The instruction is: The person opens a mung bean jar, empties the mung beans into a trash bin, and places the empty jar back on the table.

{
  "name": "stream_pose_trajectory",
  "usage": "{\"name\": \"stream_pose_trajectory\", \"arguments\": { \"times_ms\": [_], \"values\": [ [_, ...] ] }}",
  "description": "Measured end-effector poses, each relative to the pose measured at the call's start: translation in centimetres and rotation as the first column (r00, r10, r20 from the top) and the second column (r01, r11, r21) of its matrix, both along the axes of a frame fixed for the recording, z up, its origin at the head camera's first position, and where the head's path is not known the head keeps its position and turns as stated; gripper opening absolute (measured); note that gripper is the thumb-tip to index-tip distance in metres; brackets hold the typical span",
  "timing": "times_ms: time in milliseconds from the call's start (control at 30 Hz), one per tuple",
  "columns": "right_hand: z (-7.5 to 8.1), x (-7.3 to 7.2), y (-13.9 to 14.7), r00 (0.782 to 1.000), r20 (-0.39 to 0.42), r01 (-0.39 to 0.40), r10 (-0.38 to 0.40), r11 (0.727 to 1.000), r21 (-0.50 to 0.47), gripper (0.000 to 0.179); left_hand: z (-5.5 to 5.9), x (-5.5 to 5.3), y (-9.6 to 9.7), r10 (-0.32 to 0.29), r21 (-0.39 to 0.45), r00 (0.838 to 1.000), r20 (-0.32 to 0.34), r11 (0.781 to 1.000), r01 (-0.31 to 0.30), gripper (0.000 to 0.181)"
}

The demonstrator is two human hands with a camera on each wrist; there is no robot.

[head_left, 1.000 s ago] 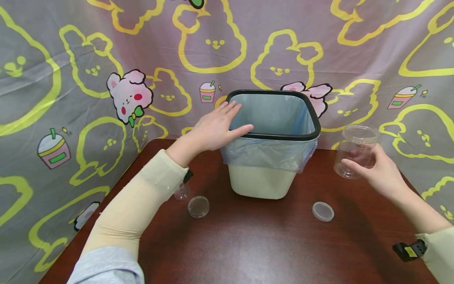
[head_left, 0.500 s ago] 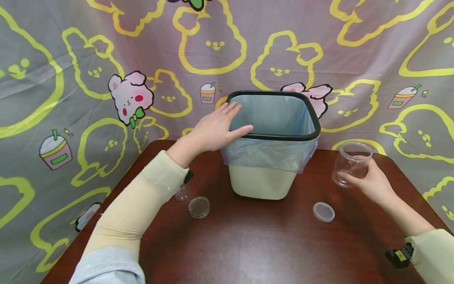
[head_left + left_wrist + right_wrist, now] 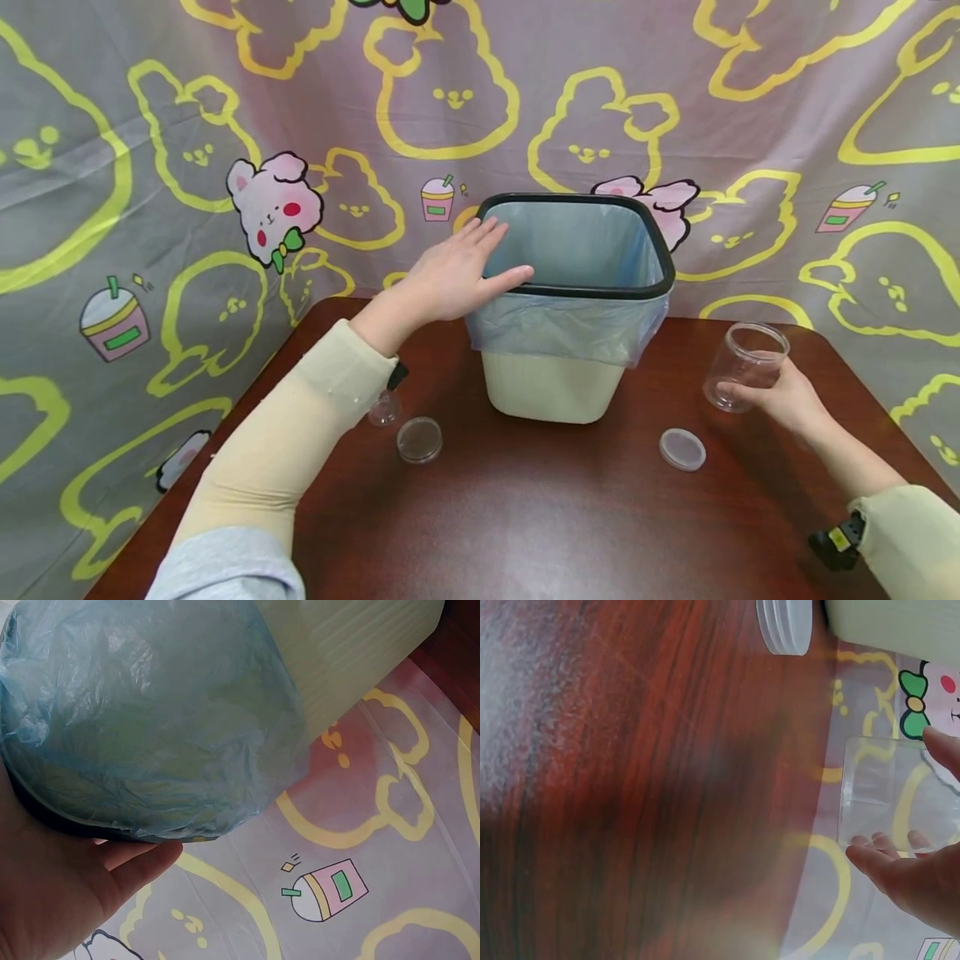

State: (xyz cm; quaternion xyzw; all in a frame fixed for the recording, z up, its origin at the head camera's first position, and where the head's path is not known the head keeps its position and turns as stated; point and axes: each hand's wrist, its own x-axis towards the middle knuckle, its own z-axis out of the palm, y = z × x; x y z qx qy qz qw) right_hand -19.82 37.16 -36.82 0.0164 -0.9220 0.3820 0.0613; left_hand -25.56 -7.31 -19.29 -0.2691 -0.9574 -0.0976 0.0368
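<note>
My left hand (image 3: 450, 271) rests, fingers straight and thumb spread, on the left side of the black rim of a cream trash bin (image 3: 551, 392). A thin blue bag (image 3: 573, 329) lines the bin and folds down over its outside; the left wrist view shows this bag (image 3: 165, 727) close above the fingers. On the right, my right hand (image 3: 787, 396) grips a clear, uncapped plastic jar (image 3: 753, 343) from the side, thumb across the front. In the right wrist view the jar (image 3: 877, 787) sits between thumb and fingers, low by the table's far right part.
A whitish screw lid (image 3: 682, 450) lies on the dark red-brown table (image 3: 555, 525), left of the jar. Left of the bin lie a clear round lid (image 3: 420, 440) and a small clear round piece (image 3: 385, 408), partly behind my left forearm. A patterned curtain (image 3: 330, 92) hangs close behind.
My right hand has brought the jar down toward the table, and its mouth now tilts more into view. My left hand stays on the bin's rim.
</note>
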Motion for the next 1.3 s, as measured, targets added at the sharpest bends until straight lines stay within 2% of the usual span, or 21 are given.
{"name": "stream_pose_trajectory", "arguments": {
  "times_ms": [133, 267, 533, 900, 1300],
  "values": [
    [-0.2, 0.1, -0.3, 0.999, 0.050, -0.002, 0.003, 1.000, -0.016, 0.076, 0.0, 0.0, -0.1, 0.003, -0.007, 1.000, 0.002, 1.000, -0.003, 0.087],
    [-0.5, 0.3, -0.4, 0.997, 0.081, -0.014, 0.015, 1.000, -0.008, 0.078, 0.1, 0.0, -0.1, 0.008, -0.010, 1.000, 0.006, 1.000, -0.008, 0.087],
    [-1.3, 0.6, -0.4, 0.983, 0.184, -0.016, 0.026, 0.998, -0.058, 0.083, 0.0, -0.1, -0.1, 0.003, -0.002, 1.000, 0.011, 1.000, -0.003, 0.087],
    [-2.3, 0.8, -0.4, 0.980, 0.195, -0.030, 0.043, 0.997, -0.070, 0.078, 0.0, 0.0, -0.1, 0.003, 0.000, 1.000, -0.001, 1.000, -0.003, 0.087],
    [-2.6, 1.0, -0.6, 0.980, 0.196, -0.016, 0.032, 0.996, -0.085, 0.091, 0.1, 0.0, -0.1, 0.001, 0.001, 1.000, 0.003, 1.000, -0.001, 0.087]
  ]
}}
